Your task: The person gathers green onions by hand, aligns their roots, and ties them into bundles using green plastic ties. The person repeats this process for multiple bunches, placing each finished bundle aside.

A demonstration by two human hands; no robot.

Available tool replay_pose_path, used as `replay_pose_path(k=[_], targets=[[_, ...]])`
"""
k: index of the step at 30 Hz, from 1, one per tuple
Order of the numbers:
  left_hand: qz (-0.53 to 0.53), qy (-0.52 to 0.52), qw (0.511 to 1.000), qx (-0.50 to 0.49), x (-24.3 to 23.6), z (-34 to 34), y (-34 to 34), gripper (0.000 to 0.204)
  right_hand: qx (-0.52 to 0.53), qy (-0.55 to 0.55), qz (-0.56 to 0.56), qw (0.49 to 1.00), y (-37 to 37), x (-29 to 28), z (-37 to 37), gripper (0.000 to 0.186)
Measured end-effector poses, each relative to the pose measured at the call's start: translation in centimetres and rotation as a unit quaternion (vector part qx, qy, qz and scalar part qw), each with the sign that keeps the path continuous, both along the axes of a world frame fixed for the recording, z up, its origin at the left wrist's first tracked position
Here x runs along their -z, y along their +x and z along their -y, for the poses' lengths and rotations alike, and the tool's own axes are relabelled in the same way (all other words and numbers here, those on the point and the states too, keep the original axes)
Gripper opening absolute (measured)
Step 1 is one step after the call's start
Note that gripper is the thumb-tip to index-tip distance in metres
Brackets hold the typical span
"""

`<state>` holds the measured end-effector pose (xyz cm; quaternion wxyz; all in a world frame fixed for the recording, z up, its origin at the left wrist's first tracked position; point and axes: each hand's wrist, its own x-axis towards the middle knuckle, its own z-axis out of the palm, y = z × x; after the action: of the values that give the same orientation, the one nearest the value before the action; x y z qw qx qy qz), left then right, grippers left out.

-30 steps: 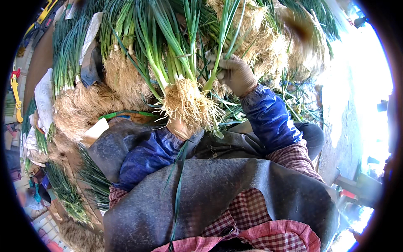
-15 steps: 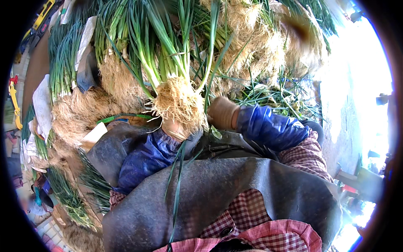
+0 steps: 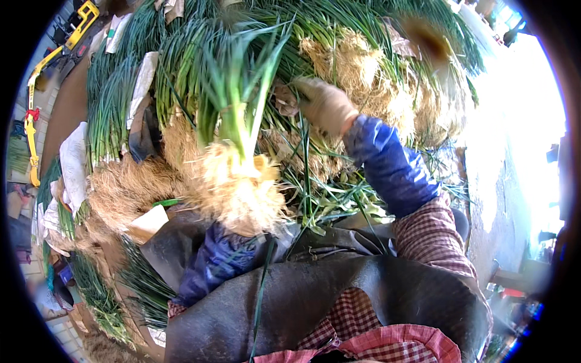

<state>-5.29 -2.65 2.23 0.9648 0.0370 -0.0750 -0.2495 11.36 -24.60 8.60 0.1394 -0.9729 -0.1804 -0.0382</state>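
Note:
A bunch of green onions (image 3: 236, 121) with pale, stringy roots (image 3: 233, 184) stands before me, its leaves pointing away and blurred by motion. My left hand (image 3: 242, 225) is beneath the roots, holding the bunch, its fingers mostly hidden. My right hand (image 3: 324, 106), in a beige glove and blue oversleeve, is raised right of the bunch among loose leaves. Its fingers are bent and smeared, so I cannot tell whether they grip one. Loose trimmed leaves (image 3: 327, 202) lie below it, above my dark apron (image 3: 254, 302).
Piled onion bundles (image 3: 121, 109) with matted roots (image 3: 381, 85) fill the far side and left, some with white sacking (image 3: 72, 169). A cream piece (image 3: 146, 224) lies by my left arm. A yellow metal tool (image 3: 33, 145) is at the left edge, a bright pale surface (image 3: 496, 157) at right.
My right hand dropped beside the roots half a second ago and is now raised higher among the leaves. The held bunch has shifted a little lower in view, and so has the surrounding pile.

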Motion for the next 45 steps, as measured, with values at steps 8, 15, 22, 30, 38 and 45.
replay_pose_path(k=[8,15,22,30,38,45], targets=[[-0.053,-0.054,0.992,0.099,1.7,0.7,0.9,0.055,0.199,-0.039,-0.05,0.978,15.1,-1.2,1.4,0.051],[-0.066,-0.067,0.99,0.106,2.9,0.7,1.3,0.057,0.069,-0.255,0.015,0.964,16.2,2.1,3.0,0.027],[-0.057,-0.078,0.992,0.084,4.1,1.1,1.9,0.059,-0.09,-0.031,0.019,0.995,-2.7,3.5,3.3,0.017],[-0.046,0.068,0.995,0.052,5.3,2.5,1.5,0.053,-0.098,0.38,-0.328,0.859,-11.2,2.4,2.1,0.056],[-0.102,0.056,0.993,0.016,3.4,4.8,1.4,0.053,0.138,0.14,-0.028,0.98,-9.1,0.8,2.5,0.047],[-0.121,0.067,0.99,-0.023,3.3,5.1,0.5,0.055,0.005,0.301,-0.319,0.899,-6.8,1.3,1.5,0.03]])
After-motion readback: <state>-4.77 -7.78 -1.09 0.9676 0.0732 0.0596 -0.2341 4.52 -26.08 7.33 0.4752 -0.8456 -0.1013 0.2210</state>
